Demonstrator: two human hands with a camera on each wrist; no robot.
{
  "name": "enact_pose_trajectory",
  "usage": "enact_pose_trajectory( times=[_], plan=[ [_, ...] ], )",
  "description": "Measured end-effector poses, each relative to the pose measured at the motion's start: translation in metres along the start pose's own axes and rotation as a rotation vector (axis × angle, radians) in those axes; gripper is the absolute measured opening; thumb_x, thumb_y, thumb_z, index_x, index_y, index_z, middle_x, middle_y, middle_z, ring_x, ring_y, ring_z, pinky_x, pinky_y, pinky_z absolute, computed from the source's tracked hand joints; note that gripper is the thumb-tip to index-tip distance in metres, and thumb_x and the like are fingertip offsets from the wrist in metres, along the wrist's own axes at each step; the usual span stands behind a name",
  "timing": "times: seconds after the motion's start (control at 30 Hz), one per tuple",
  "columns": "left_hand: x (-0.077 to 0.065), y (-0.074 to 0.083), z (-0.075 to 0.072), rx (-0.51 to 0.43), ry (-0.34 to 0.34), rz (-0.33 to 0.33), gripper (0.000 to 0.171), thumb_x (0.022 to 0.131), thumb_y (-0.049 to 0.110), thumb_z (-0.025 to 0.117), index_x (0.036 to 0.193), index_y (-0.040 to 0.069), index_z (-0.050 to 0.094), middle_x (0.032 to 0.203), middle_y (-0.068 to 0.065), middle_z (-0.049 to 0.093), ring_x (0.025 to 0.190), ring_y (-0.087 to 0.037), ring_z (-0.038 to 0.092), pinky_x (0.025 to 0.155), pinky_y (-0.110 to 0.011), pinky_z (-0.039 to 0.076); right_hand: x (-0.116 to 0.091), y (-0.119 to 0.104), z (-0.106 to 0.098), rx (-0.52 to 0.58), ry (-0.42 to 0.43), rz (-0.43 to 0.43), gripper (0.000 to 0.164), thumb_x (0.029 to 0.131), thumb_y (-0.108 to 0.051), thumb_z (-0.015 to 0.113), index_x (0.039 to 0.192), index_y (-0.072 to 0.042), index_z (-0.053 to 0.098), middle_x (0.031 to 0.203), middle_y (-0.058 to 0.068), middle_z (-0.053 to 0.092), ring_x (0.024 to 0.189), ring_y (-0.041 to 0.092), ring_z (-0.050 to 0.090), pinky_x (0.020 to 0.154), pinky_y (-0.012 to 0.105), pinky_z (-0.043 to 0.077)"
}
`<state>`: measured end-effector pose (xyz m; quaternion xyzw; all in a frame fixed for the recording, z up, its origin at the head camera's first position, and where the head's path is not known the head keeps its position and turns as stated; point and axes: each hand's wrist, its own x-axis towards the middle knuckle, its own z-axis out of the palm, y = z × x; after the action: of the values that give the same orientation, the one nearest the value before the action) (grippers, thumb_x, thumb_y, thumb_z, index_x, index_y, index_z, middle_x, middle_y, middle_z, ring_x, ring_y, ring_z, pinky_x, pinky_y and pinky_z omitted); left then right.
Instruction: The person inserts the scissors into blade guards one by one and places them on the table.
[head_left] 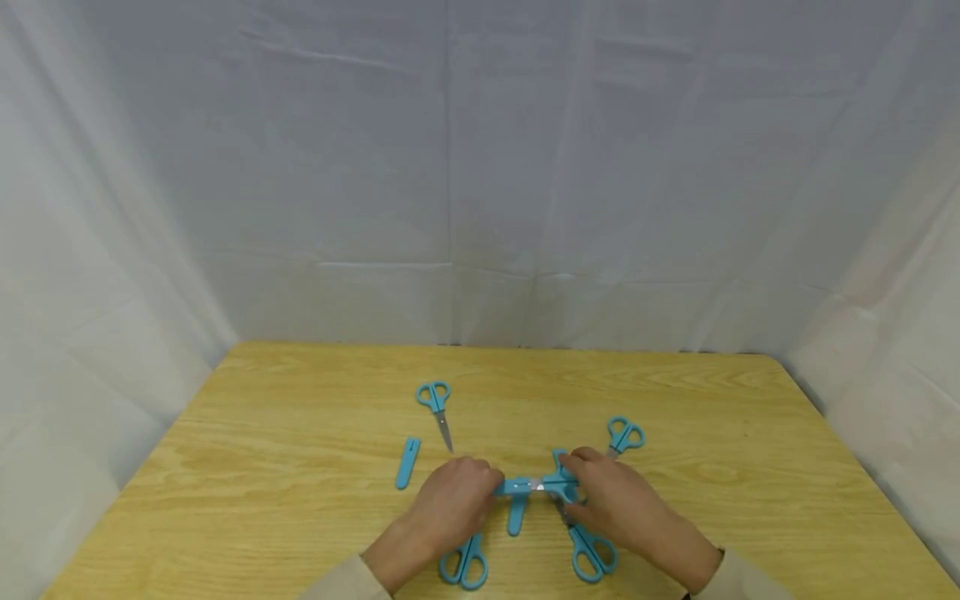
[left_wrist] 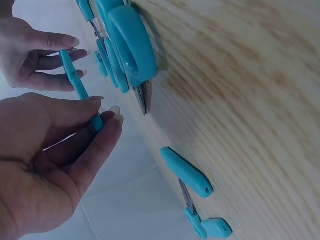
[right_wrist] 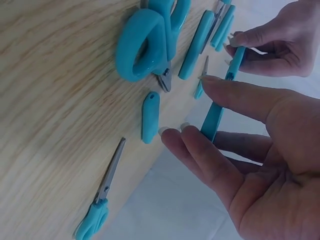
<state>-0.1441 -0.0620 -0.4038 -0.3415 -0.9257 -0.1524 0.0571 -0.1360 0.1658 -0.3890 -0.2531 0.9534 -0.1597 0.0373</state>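
Between the two hands is a pair of scissors [head_left: 557,485] with turquoise handles, its blades partly inside a turquoise blade cover [head_left: 516,487]. A short stretch of metal shows between cover and handles. My left hand [head_left: 459,500] pinches the far end of the cover between thumb and fingertips, seen closely in the left wrist view. From the other side, my right hand [head_left: 621,507] holds the scissors by the handles, thumb on one face and fingers on the other. In the right wrist view the held scissors [right_wrist: 214,119] appear edge-on, above the table.
On the wooden table [head_left: 300,400] lie bare scissors [head_left: 435,400] at the back, a cover [head_left: 408,463] left of the hands, and another cover [head_left: 517,515] below the held pair. More scissors lie at front left [head_left: 467,563], front right [head_left: 591,553] and right [head_left: 626,435].
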Motion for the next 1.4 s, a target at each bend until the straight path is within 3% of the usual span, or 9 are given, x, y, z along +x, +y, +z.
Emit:
enact_pose_trajectory(
  times=[0.6, 1.2, 1.4],
  plan=[
    [-0.004, 0.007, -0.002, 0.053, 0.000, -0.044, 0.017, 0.069, -0.008, 0.070, 0.072, 0.009, 0.067, 0.062, 0.002, 0.056, 0.057, -0.008, 0.052, 0.054, -0.021, 0.045, 0.002, -0.011, 0.002, 0.027, 0.025, 0.034, 0.058, 0.074, -0.012, 0.082, 0.123, 0.008, 0.057, 0.122, 0.023, 0.056, 0.101, 0.034, 0.062, 0.079, 0.043, 0.053],
    [-0.004, 0.012, -0.002, 0.130, 0.030, -0.056, 0.014, 0.072, -0.005, 0.073, 0.074, 0.008, 0.069, 0.063, 0.000, 0.058, 0.058, -0.011, 0.055, 0.052, -0.022, 0.046, 0.003, -0.018, 0.004, 0.018, 0.045, 0.045, 0.055, 0.074, -0.009, 0.081, 0.122, 0.006, 0.058, 0.122, 0.025, 0.056, 0.100, 0.036, 0.062, 0.079, 0.044, 0.053],
    [-0.005, 0.015, -0.001, 0.133, 0.049, -0.070, 0.017, 0.069, -0.006, 0.073, 0.072, 0.009, 0.066, 0.063, -0.001, 0.058, 0.060, -0.013, 0.056, 0.051, -0.024, 0.046, 0.005, -0.022, 0.007, 0.013, 0.066, 0.018, 0.052, 0.073, -0.009, 0.082, 0.119, 0.006, 0.059, 0.116, 0.024, 0.059, 0.086, 0.030, 0.066, 0.071, 0.038, 0.055]
  ],
)
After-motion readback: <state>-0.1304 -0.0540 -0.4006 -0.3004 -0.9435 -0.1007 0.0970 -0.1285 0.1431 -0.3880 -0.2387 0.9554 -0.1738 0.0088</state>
